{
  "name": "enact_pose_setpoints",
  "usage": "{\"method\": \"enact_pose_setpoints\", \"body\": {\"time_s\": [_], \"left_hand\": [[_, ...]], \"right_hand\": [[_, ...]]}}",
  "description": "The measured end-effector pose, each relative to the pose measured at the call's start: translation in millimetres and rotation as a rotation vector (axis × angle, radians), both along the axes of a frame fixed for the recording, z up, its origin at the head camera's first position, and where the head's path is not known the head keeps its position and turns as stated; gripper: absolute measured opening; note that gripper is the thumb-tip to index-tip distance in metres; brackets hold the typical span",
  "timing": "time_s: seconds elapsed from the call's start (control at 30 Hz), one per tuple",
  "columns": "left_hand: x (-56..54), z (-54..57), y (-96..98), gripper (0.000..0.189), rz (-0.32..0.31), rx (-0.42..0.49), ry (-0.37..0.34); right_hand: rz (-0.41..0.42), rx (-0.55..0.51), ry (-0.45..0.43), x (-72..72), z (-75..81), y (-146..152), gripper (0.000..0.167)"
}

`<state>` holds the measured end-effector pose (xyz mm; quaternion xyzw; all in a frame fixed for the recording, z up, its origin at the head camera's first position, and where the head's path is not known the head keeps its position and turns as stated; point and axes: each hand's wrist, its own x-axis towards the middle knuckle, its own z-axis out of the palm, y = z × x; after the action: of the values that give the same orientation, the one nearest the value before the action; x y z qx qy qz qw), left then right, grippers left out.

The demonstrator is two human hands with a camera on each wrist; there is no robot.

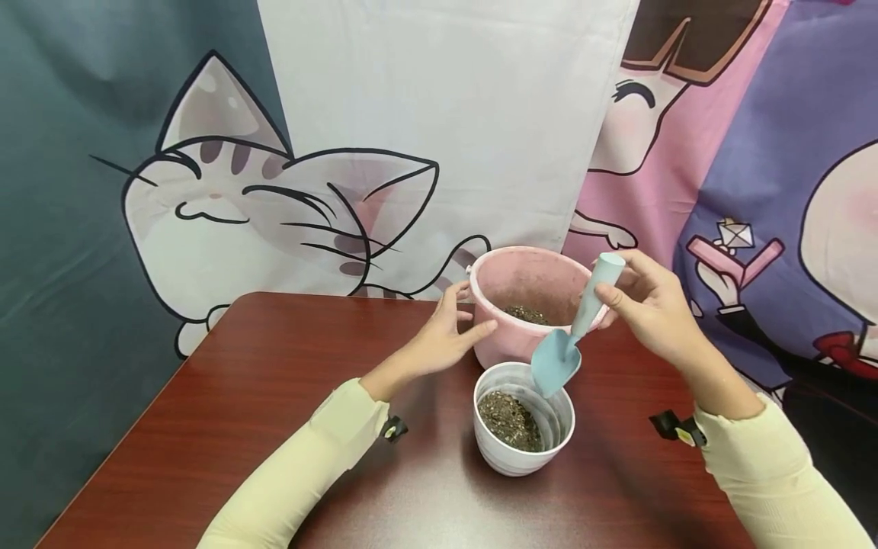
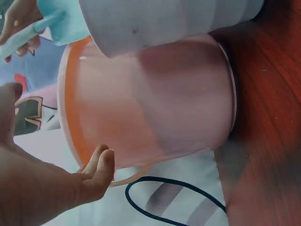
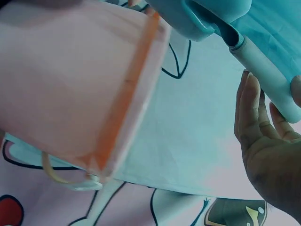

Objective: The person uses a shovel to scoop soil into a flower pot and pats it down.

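The desk (image 1: 240,396) looks like glossy wood; the bucket (image 1: 499,335) by its far edge, smooth plastic; trowel (image 1: 554,364) matt; soil (image 1: 511,421) rough.

One trowel (image 1: 585,316), one bucket (image 1: 511,343), one pot (image 1: 506,460)

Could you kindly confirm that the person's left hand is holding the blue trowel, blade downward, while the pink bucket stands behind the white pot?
Not quite: the head view shows the right hand holding the blue trowel, blade downward. The pink bucket does stand behind the white pot.
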<state>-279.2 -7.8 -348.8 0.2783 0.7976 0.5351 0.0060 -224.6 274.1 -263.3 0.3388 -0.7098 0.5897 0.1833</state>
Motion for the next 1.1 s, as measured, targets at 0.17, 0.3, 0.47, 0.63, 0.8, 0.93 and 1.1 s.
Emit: {"method": "enact_pose_setpoints", "body": {"time_s": [0.17,0.3,0.47,0.63,0.8,0.93,1.1], "left_hand": [[-16.3,-0.6,5.8,0.078,0.036,0.055,-0.01],[-23.7,-1.8,9.9,0.075,0.064,0.08,-0.055],[-29.1,-5.7,15.4,0.07,0.092,0.082,-0.095],[-35.1,-10.8,19.7,0.071,0.118,0.09,-0.117],[-38.8,-13.4,21.2,0.074,0.104,0.134,-0.15],[-38.8,-12.5,21.4,0.075,0.102,0.144,-0.159],[-39.8,-12.6,22.8,0.075,0.091,0.165,-0.172]], "right_hand": [[-0.054,-0.105,-0.042,-7.9,19.7,0.1,0.019],[-0.01,-0.185,-0.063,-20.1,35.1,3.1,0.021],[0.04,-0.351,-0.12,-40.3,39.9,11.4,0.015],[-0.193,-0.214,-0.11,-68.1,21.5,14.3,0.013],[-0.313,-0.007,-0.141,-93.8,-4.1,10.1,0.019],[-0.39,0.161,-0.171,-108.9,-20.0,3.6,0.029],[-0.474,0.397,-0.105,-121.5,-34.7,-5.8,0.031]]}}
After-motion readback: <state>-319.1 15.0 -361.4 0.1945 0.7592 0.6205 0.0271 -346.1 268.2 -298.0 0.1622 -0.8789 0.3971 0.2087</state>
